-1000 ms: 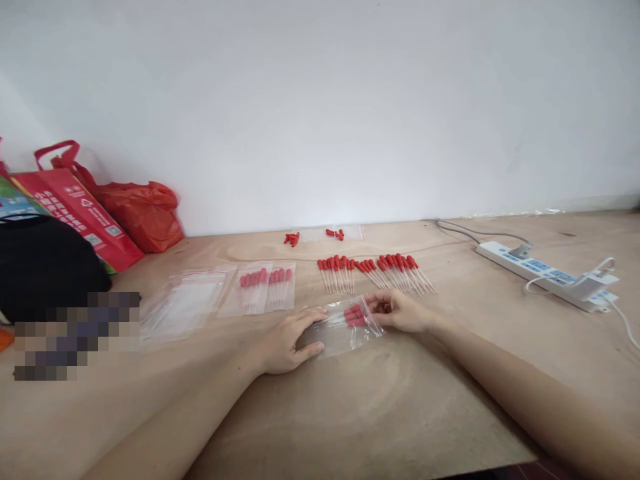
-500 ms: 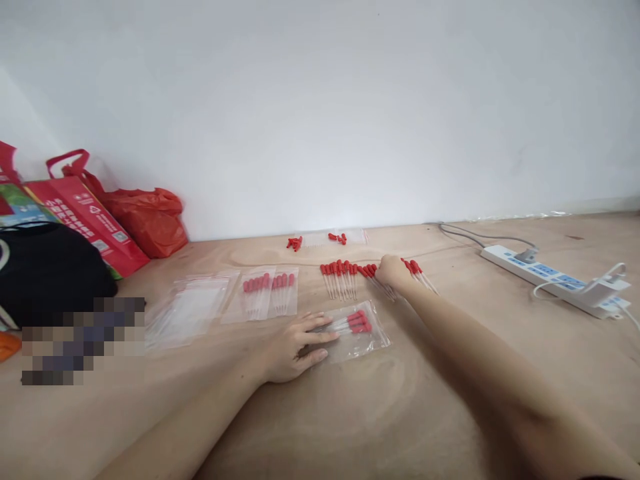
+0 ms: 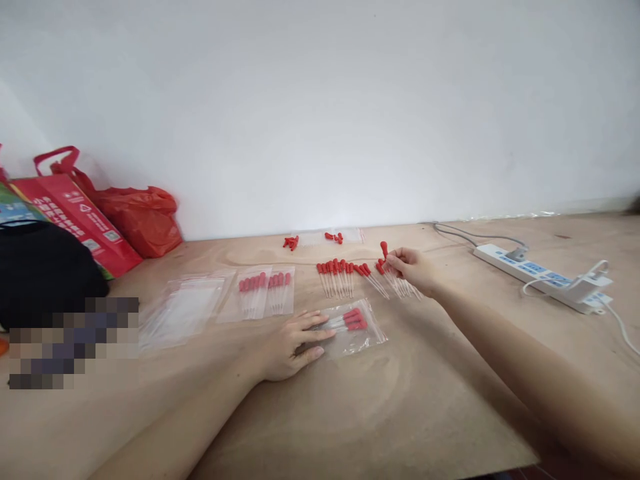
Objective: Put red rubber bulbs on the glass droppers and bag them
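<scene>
My left hand (image 3: 295, 343) lies flat with fingers spread, its fingertips pressing on the near end of a clear plastic bag (image 3: 373, 337) that holds several droppers with red bulbs. Between the thumb and fingers of my right hand (image 3: 413, 267) is pinched a dropper (image 3: 384, 249), red bulb up; its tube is mostly hidden. Just below that hand, loose droppers (image 3: 404, 287) lie side by side on the table. To their left are a few slanted droppers (image 3: 370, 275) and a fuller row of droppers (image 3: 337, 277).
Two filled dropper bags (image 3: 257, 293) and a stack of flat zip bags (image 3: 187, 307) lie left. Loose red bulbs (image 3: 290, 243) and another bag (image 3: 315, 237) sit near the wall. A power strip (image 3: 540, 277) with cords is right; shopping bags (image 3: 75, 213) stand far left.
My right hand has shifted slightly right and lifted one dropper from the loose ones, its bulb now showing above the fingers. My left hand stays on the bag. The view has turned slightly.
</scene>
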The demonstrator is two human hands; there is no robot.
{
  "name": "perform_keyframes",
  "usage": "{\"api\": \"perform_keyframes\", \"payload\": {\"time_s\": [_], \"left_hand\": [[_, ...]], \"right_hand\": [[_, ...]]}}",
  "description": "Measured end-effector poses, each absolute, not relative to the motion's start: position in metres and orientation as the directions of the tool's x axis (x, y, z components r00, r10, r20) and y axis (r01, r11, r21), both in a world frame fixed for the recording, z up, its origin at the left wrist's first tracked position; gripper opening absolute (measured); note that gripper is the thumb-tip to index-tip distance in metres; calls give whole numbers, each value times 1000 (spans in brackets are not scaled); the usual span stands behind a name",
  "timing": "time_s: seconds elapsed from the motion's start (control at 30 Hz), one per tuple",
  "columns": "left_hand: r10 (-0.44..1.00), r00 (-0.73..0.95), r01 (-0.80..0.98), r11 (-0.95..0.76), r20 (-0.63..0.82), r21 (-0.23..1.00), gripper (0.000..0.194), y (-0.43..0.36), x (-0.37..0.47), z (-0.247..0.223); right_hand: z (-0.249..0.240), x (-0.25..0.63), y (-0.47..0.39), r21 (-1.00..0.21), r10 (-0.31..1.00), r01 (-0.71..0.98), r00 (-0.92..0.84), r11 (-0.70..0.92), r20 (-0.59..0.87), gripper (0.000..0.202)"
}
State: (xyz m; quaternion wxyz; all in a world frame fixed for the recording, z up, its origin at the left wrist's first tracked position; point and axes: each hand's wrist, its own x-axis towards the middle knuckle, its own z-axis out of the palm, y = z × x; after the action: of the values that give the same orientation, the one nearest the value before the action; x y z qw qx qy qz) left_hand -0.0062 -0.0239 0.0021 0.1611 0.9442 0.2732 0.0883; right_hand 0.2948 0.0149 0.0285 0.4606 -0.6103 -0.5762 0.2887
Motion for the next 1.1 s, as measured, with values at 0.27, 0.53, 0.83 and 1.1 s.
{"api": "perform_keyframes", "payload": {"time_s": [0.27,0.53,0.83,1.1], "left_hand": [[531,844,481,-811,73,332,35,-26,-5,5],[541,840,501,-804,44,320,36,-26,-3,5],[534,844,496,-809,43,316,45,-25,-4,5],[543,839,504,-799,36,328,42,-27,-2,9]], "right_hand": [[-20,294,-21,-979,956,36,214,199,202,54],[-24,273,-37,-991,961,-17,246,136,127,56],[-25,261,-44,-980,972,-194,235,34,-13,37],[-19,267,-48,-966,993,-235,28,-106,-115,27]]}}
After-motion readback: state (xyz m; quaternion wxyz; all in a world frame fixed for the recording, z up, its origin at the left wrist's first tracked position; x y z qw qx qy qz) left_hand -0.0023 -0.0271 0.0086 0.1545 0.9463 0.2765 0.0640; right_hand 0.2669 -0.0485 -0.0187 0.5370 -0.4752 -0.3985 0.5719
